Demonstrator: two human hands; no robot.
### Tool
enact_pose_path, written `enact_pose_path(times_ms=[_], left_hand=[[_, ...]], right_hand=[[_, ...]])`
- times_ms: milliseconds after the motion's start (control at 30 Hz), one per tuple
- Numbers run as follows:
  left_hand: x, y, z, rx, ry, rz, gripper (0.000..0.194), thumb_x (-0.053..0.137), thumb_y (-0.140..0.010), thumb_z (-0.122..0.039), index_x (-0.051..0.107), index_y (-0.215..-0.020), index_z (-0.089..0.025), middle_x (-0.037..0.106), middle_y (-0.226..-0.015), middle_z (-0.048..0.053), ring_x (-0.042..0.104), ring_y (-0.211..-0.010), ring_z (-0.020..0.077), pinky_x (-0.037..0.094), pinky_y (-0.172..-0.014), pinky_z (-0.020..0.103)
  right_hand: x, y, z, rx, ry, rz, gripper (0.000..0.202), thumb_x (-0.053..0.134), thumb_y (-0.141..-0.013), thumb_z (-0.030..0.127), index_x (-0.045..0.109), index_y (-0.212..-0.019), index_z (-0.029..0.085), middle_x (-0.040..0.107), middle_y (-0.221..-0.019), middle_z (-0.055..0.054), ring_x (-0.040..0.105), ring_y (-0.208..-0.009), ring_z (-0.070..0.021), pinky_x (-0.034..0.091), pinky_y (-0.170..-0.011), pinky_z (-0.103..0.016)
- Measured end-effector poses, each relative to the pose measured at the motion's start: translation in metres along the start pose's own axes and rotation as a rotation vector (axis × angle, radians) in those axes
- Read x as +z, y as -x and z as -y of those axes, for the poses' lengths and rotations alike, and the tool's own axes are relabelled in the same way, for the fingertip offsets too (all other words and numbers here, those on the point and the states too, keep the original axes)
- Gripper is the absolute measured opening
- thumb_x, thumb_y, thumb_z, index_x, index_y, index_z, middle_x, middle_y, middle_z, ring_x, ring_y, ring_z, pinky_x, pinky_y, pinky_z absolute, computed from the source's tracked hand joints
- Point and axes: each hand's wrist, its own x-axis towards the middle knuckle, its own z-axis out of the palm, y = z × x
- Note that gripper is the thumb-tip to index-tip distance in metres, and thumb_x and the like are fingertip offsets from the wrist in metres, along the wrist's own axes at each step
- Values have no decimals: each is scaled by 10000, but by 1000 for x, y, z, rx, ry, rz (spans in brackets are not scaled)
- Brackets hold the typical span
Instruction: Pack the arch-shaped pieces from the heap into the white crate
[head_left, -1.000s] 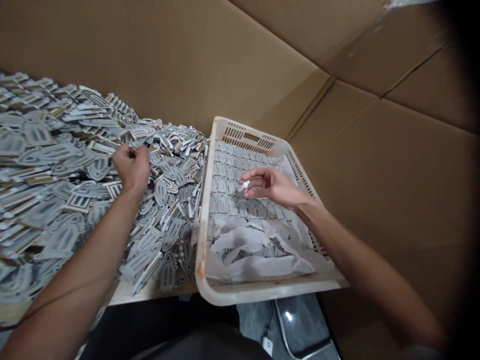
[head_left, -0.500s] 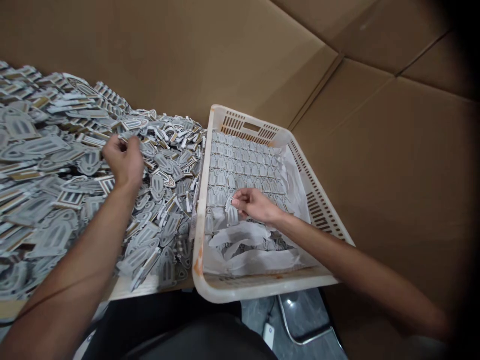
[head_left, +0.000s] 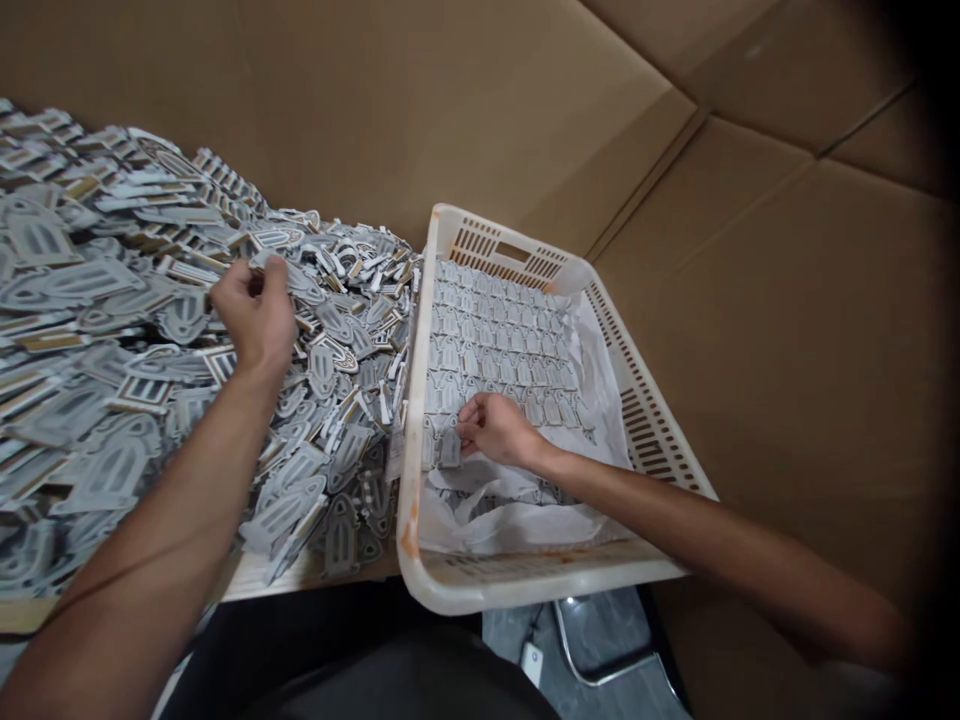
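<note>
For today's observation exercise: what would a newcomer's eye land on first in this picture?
First, the huge heap of grey arch-shaped cutouts covering the table on the left, where the left hand pinches one piece. Next, the white plastic basket beside it, holding neat rows of the same pieces on white paper, with the right hand pressing at the front row.

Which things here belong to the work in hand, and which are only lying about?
In the work:
- left hand, fingers in the loose pile of grey pieces
- right hand, pressing a grey piece into the rows in the white basket
- white paper liner

Lying about:
- cardboard sheets
- metal chair frame on the floor
</note>
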Motion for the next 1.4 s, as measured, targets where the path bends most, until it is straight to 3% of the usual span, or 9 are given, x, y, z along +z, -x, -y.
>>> enact_pose_path(times_ms=[200,333,433,567,733,967,1100,1233,1400], left_hand=[[-3,2,-2,62,53,61,502,665,-940,-154,345,-555,-174,224,-581,-68,219,-609,81,209,-594,282],[-8,5,-21,183,106,169,341,690,-946,-275,600,-644,-145,459,-662,-52,419,-697,73,333,-687,275],[-9,14,-48,307,177,225,251,711,-964,-333,765,-787,-164,601,-753,-31,534,-794,89,403,-774,297],[-10,45,-102,405,379,320,180,725,-983,-333,817,-883,-216,671,-780,-27,580,-775,110,445,-738,319],[-19,84,-148,437,354,443,82,750,-941,-272,824,-904,-277,736,-981,16,654,-973,194,507,-908,388],[-57,74,-128,455,-235,585,403,707,-919,-423,739,-1260,-212,730,-1136,89,657,-1108,302,464,-1097,498],[-73,70,-95,303,-844,666,655,574,-954,-616,665,-1400,-147,589,-1396,243,466,-1356,531,408,-1075,698],[-66,74,-72,257,-989,834,721,625,-920,-621,584,-1493,-186,344,-1626,266,313,-1453,610,338,-1103,744],[-46,75,-61,249,-1044,807,670,709,-857,-549,624,-1416,-188,251,-1663,251,304,-1426,621,366,-1076,729]], right_hand=[[-9,12,23,-66,260,23,188,723,-897,224,564,-796,210,642,-651,1,660,-538,-163,479,-490,-282],[-28,24,68,-330,281,-60,215,722,-931,356,591,-861,201,657,-727,-5,617,-604,-133,459,-534,-267],[-32,31,108,-480,165,-44,296,692,-969,469,643,-908,183,679,-787,-23,603,-622,-123,467,-548,-268],[-15,34,149,-495,-121,88,407,753,-913,577,674,-951,180,700,-855,-40,594,-649,-118,464,-528,-257],[5,35,171,-555,-462,95,387,841,-843,540,641,-936,222,647,-839,2,578,-725,-120,446,-552,-245],[-36,37,138,-564,-240,13,276,871,-809,373,697,-932,199,621,-789,5,528,-703,-132,443,-647,-291],[-63,34,91,-348,170,22,196,826,-812,332,716,-823,171,627,-733,-7,528,-673,-145,392,-614,-294],[-64,30,43,-133,329,102,272,667,-933,276,579,-695,178,582,-618,5,525,-576,-135,380,-568,-283],[-45,25,9,38,216,100,205,627,-929,85,486,-850,212,548,-588,62,559,-503,-128,422,-509,-254]])
